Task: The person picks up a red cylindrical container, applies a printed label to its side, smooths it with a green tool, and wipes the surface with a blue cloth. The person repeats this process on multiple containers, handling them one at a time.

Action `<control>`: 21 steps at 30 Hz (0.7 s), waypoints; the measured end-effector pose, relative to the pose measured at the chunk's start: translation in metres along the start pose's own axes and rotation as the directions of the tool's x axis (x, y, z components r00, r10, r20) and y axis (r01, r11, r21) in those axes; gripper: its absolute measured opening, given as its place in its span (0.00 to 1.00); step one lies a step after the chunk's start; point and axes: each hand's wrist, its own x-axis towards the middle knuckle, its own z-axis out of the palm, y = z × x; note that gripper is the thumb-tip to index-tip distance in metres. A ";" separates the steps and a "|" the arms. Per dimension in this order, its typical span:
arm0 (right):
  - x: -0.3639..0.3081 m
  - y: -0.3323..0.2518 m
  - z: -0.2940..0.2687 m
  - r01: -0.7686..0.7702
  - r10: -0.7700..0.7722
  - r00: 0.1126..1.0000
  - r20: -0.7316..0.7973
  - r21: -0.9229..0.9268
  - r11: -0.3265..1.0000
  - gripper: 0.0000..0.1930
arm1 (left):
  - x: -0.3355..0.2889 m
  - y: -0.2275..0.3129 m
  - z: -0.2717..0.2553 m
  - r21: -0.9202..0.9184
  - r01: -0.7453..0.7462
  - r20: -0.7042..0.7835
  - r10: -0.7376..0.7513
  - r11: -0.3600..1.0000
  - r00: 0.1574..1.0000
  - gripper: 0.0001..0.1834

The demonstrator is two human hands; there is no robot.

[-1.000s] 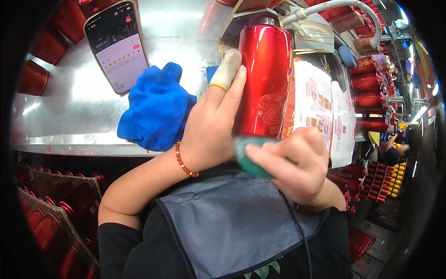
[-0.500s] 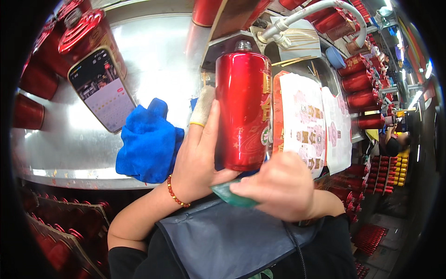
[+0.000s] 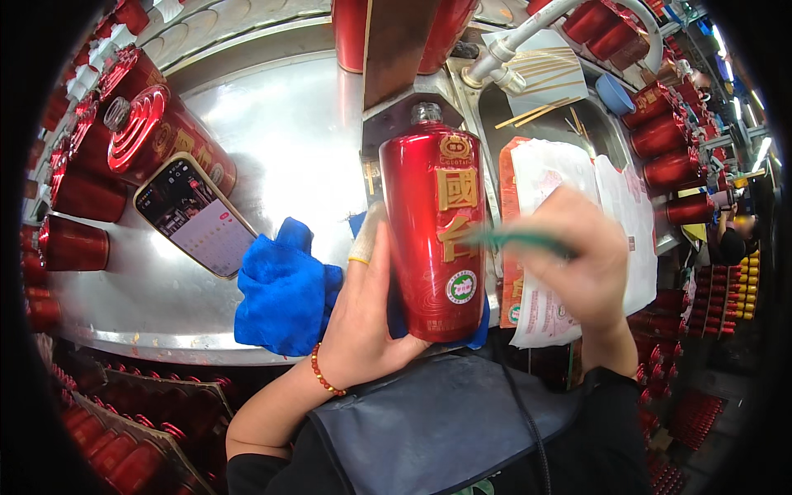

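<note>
A glossy red bottle [image 3: 412,239] with gold raised lettering, a round green-and-white sticker and a bare clear neck lies tilted in front of me. My left hand [image 3: 363,309] steadies it, fingers along its left side and thumb at its base; one finger wears a knitted white finger sleeve [image 3: 368,235]. My right hand [image 3: 582,256], blurred by motion, is closed on a thin green scraper [image 3: 528,238]. The scraper's tip is at the lower gold character; whether it presses there I cannot tell. Left of my left hand lies a crumpled blue cloth [image 3: 285,289].
A phone [image 3: 196,214] leans on a red bottle [image 3: 177,136] at left. Printed label sheets [image 3: 561,165] lie right of the bottle. Beyond them are a curved pipe [image 3: 528,45], thin sticks [image 3: 536,111] and a blue bowl [image 3: 615,95]. Racks of red bottles [image 3: 124,437] stand below the metal bench [image 3: 280,124].
The bottle has turned so its gold lettering and sticker face up. My right hand has risen from the bottle's base to beside the lettering, carrying the green scraper. The view has shifted slightly.
</note>
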 end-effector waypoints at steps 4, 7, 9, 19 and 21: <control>0.022 0.003 -0.006 0.005 -0.004 1.000 0.028 -0.045 0.999 0.11 | 0.000 0.006 -0.001 0.042 0.028 0.000 -0.028 0.999 1.000 0.63; 0.031 -0.005 -0.001 0.268 -0.268 0.947 0.175 0.024 0.963 0.12 | -0.004 0.014 -0.006 0.130 0.085 0.014 -0.088 0.988 0.996 0.62; 0.047 0.004 -0.007 0.082 -0.081 0.982 0.171 0.003 0.997 0.11 | -0.007 0.028 -0.019 0.246 0.076 0.009 -0.081 0.966 0.997 0.60; 0.075 0.009 -0.016 0.284 -0.288 0.927 0.241 0.050 0.957 0.09 | -0.051 0.022 -0.057 0.644 0.140 -0.064 -0.129 0.752 0.990 0.46; 0.080 0.028 -0.010 0.117 -0.135 0.981 0.138 0.135 0.984 0.08 | -0.052 0.019 -0.056 0.656 0.120 -0.025 -0.138 0.745 0.990 0.46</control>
